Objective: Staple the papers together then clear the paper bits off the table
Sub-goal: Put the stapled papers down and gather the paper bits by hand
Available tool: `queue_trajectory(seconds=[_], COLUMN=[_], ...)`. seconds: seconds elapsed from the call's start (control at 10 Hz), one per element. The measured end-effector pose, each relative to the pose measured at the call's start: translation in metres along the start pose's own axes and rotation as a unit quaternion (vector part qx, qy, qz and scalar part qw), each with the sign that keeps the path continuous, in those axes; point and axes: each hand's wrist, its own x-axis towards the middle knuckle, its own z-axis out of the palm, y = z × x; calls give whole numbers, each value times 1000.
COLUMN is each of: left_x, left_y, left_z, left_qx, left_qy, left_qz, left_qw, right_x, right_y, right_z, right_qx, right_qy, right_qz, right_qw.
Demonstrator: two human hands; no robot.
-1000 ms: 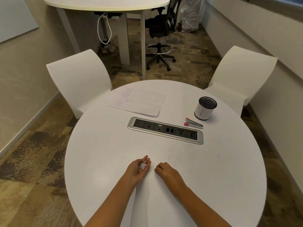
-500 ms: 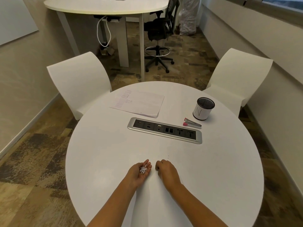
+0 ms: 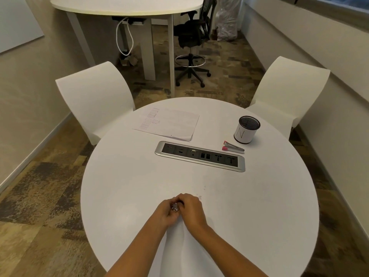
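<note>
My left hand lies palm up on the round white table, cupped around a small heap of paper bits. Pressed against it from the right is my right hand, fingers curled over the edge of the left palm; whether it holds anything I cannot tell. A couple of tiny bits lie on the table just past my right fingers. The papers rest flat at the far side. A red and silver stapler lies beside the mesh pen cup.
A silver and black socket panel is set into the middle of the table. Two white chairs stand at the far left and far right. Beyond are another white table and a black office chair.
My right hand has slid left until it touches the left palm, and both hands have drawn a little closer to me. The left hand has closed further around the bits.
</note>
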Motion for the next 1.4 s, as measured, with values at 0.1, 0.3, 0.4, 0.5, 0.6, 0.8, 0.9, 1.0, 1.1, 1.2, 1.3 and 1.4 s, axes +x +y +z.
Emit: queue_trajectory(seconds=[0.1,0.3,0.4,0.5,0.6,0.8,0.9,1.0,1.1,1.2,1.3,1.4], left_x=[-3,-10,-12,-15,-16,-15,-14,-13,-13,-11,-10,-10], left_y=[1,4,6,6,6,5,3,1,-1,-1,-2,-3], left_z=[1,9,8,7,6,7,8,9,9,8,7,6], left_qx=[-14,8,17,22,24,22,27,35,37,34,34,36], left_qy=[-13,1,6,7,10,11,11,10,10,13,13,13], left_qz=[-15,-22,-19,-16,-11,-5,-5,-6,-9,-5,-11,-15], left_qw=[1000,1000,1000,1000,1000,1000,1000,999,999,999,999,999], right_x=[0,21,32,36,35,14,1,-8,-13,-15,-13,-13], right_y=[2,30,56,71,76,82,83,83,82,78,73,59], right_z=[-4,-32,-45,-45,-38,-35,-38,-39,-40,-39,-37,-36], right_qx=[-19,56,-10,-90,-161,-226,-229,-234,-241,-252,-280,-319], right_qy=[10,121,135,80,16,-32,-18,-16,-18,-16,-26,-15], right_qz=[-17,30,68,45,-19,-125,-148,-147,-139,-114,-91,-80], right_qw=[1000,991,988,992,987,965,962,961,960,961,955,944])
